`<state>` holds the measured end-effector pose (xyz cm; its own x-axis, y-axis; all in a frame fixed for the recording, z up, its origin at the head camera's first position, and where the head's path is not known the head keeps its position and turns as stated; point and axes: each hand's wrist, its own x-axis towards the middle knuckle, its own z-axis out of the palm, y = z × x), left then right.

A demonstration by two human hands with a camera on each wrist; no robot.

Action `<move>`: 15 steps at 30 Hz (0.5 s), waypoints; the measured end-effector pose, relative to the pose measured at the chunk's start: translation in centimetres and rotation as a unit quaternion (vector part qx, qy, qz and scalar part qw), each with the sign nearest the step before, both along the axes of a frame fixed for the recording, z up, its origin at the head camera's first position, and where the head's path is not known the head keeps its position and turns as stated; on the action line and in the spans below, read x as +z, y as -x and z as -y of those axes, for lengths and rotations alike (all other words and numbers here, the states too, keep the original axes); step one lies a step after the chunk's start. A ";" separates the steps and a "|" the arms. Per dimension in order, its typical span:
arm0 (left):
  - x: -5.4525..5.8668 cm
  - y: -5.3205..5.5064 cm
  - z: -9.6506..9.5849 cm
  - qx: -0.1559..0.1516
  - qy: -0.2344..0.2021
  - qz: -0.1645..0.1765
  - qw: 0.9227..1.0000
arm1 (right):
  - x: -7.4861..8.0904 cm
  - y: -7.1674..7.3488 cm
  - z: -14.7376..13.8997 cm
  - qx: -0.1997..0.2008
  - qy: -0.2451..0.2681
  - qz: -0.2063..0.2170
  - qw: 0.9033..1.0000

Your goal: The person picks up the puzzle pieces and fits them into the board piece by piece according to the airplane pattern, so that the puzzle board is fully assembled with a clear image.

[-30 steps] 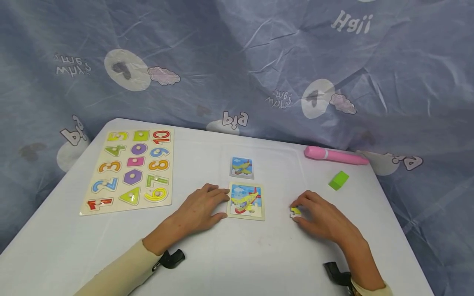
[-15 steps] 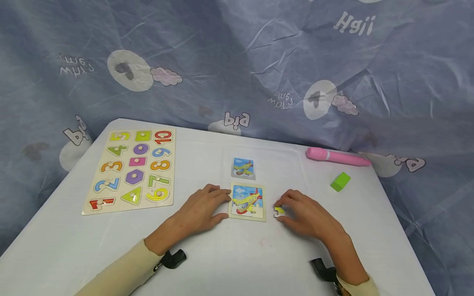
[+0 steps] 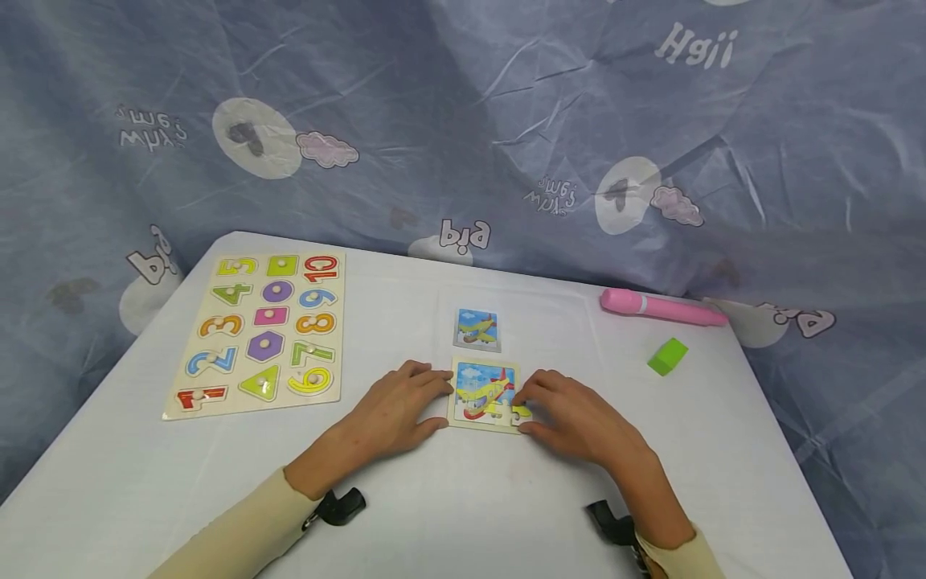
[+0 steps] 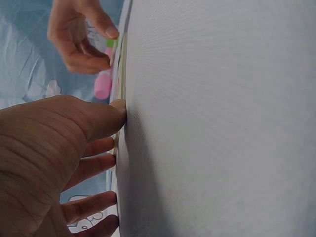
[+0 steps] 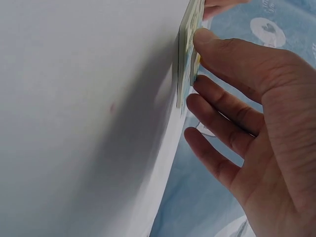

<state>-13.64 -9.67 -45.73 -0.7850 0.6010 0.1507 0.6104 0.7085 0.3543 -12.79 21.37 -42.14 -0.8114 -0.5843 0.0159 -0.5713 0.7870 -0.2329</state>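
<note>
A small square jigsaw board (image 3: 472, 427) with a yellow airplane picture lies in the middle of the table. In its lower right part a pale gap shows among the fitted pieces. My left hand (image 3: 393, 412) rests on the table with thumb and fingertips against the board's left edge. Over the board's right edge, my right hand (image 3: 582, 420) pinches a yellow and white jigsaw piece (image 3: 520, 413) between thumb and fingers. The right wrist view has the thumb (image 5: 205, 39) in front of the piece, hiding most of it, while the other fingers spread below.
Just behind the board lies a small airplane picture card (image 3: 477, 330). A wooden number and shape peg board (image 3: 212, 378) covers the table's left. At the back right are a pink marker-like stick (image 3: 665, 309) and a green block (image 3: 668, 356). A printed blue-grey cloth (image 3: 405, 96) hangs behind.
My right hand has carried the jigsaw piece leftward across the table to the board's right edge. My left hand has stayed at the board's left edge.
</note>
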 end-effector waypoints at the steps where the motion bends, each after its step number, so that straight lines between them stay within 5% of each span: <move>1: 0.0 0.0 0.0 0.000 0.000 -0.001 1.000 | 0.0 0.0 0.1 0.003 0.001 -0.001 1.000; 15: 0.0 0.1 -0.2 -0.006 0.001 0.002 1.000 | -0.4 0.6 1.6 0.039 0.001 -0.002 0.999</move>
